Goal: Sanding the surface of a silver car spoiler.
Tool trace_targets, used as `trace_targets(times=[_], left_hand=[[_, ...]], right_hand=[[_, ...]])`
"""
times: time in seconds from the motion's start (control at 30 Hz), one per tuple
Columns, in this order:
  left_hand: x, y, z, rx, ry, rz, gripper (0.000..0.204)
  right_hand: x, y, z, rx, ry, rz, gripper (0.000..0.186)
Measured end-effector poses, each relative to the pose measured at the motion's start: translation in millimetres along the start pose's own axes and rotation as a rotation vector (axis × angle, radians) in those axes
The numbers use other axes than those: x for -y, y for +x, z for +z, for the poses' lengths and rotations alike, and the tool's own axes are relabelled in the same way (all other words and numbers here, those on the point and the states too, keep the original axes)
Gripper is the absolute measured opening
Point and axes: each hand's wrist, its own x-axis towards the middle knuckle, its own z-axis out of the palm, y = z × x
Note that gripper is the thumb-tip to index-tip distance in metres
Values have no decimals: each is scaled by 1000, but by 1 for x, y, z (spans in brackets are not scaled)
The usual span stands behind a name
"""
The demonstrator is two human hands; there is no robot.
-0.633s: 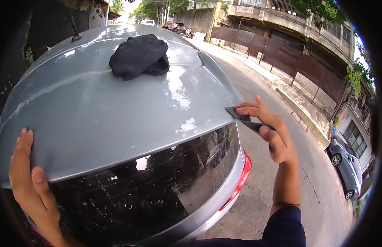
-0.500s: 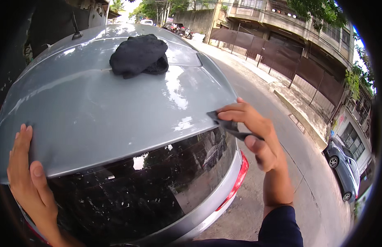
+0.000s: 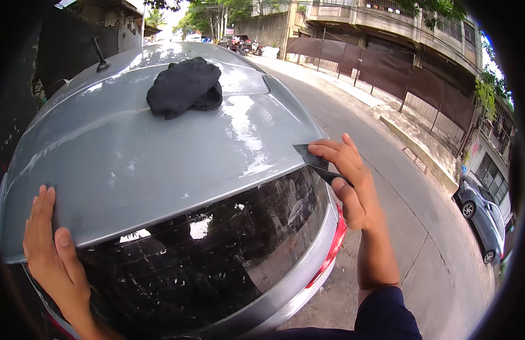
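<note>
Before me is the grey rear roof of a car (image 3: 132,170), its dark rear window (image 3: 217,249) below the roof edge. My left hand (image 3: 53,243) rests at the left end of that edge, fingers stretched out and thumb apart, holding nothing. At the right end, my right hand (image 3: 347,175) grips a thin black sheet (image 3: 316,161), bent, its exact kind unclear. One pointed corner of the sheet lies at the roof's rear right corner; its other end shows by my thumb. A crumpled black cloth (image 3: 183,88) sits farther up the roof.
A short black antenna (image 3: 101,56) rises at the roof's far left. The red tail light (image 3: 330,249) lies below my right hand. To the right runs a concrete road (image 3: 410,226) with a curb, a brown-covered fence (image 3: 381,73) and a parked grey car (image 3: 480,215).
The view has shifted slightly. My right hand and the black sheet have moved a little relative to the roof's right corner; the sheet stays gripped. My left hand remains on the left edge.
</note>
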Motion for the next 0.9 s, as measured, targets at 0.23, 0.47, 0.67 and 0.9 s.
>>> trace_targets(times=[0.23, 0.47, 0.67, 0.9], left_hand=[[1, 3, -3, 7, -12, 8, 58], [-4, 7, -2, -1, -59, -30, 60], [-9, 7, 0, 9, -37, 13, 61], [2, 4, -2, -5, -61, 1, 58]], right_hand=[[86, 13, 28, -54, -49, -5, 70], [122, 24, 31, -46, -128, -40, 71], [65, 3, 18, -120, -380, 164, 66], [61, 7, 19, -117, -396, 148, 60]])
